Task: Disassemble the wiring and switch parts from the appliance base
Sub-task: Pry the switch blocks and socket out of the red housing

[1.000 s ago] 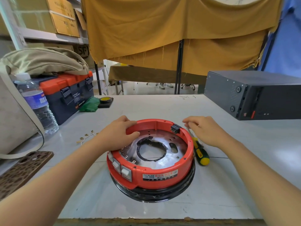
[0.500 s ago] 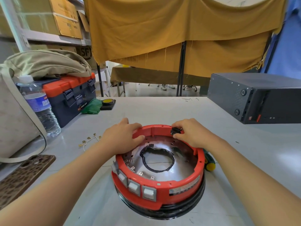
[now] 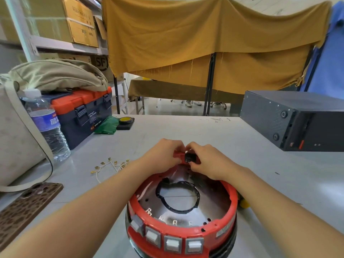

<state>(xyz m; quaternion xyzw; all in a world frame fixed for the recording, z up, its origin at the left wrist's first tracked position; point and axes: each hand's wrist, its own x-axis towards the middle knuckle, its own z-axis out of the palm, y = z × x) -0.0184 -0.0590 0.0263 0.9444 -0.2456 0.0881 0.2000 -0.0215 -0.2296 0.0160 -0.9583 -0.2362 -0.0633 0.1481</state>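
we're freeing the black socket (image 3: 190, 157) on the red base (image 3: 183, 232) far rim; right hand (image 3: 208, 162) pinches it, left hand (image 3: 163, 155) grips the rim. next we'd judge: wiggle it out

We are seeing two bare forearms entering from the bottom corners; no sleeves, gloves, watch or rings are showing. The left hand (image 3: 163, 155) and right hand (image 3: 208, 161) are uncovered.

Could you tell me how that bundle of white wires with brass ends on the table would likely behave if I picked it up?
The wire bundle would probably go floppy, since its thin strands already lie in loose bends. It looks light. The brass ends seem joined by the wires, so they would likely dangle and might snag.
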